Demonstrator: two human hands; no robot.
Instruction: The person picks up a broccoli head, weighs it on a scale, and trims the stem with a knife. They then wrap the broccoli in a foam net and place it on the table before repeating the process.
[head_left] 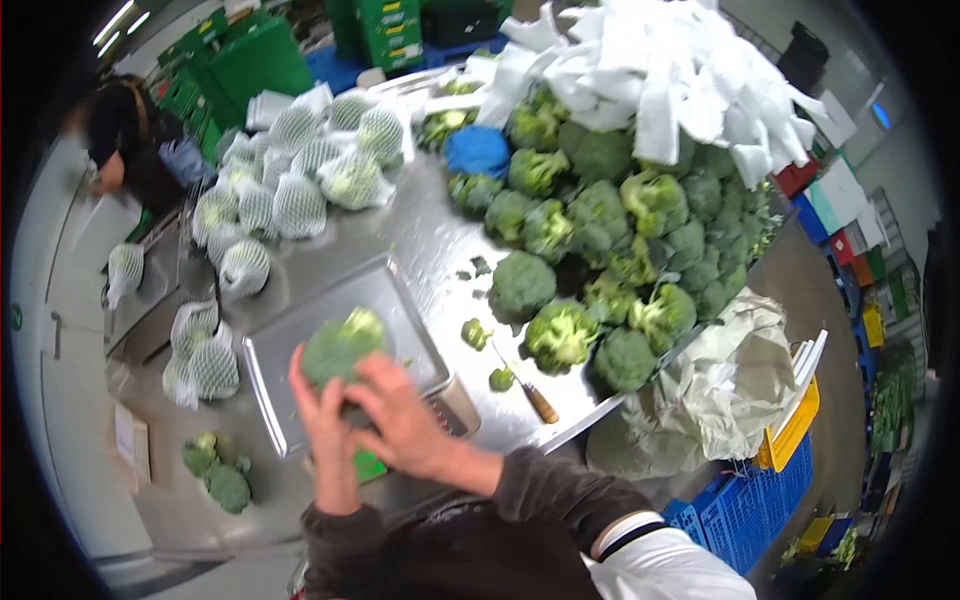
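1. Dark sleeves point(565, 490) are lying nearest the camera, leading to the left hand point(322, 415) and the right hand point(405, 420).
2. Fingers of both hands are curving around one broccoli head point(338, 355), holding it between them over a metal tray point(385, 285), where green crumbs are lying.
3. White mesh nets point(300, 205) are wrapping more heads across the far left; at right, a yellow crate point(795, 430) is sitting above a blue crate point(770, 515), beside a crumpled sheet point(720, 380).
4. Shiny and metallic, the tabletop point(445, 235) is bearing a heap of loose broccoli point(600, 220) topped by a white pile point(670, 80); a wooden-handled knife point(540, 402) is resting near two small florets point(475, 333).
5. Beyond, green crates point(250, 70) are standing at the back, and another person point(125, 130) is standing at far left.
6. Blur is softening the held head: its long axis seems to be slanting from lower left to upper right, its paler florets pointing up and right.
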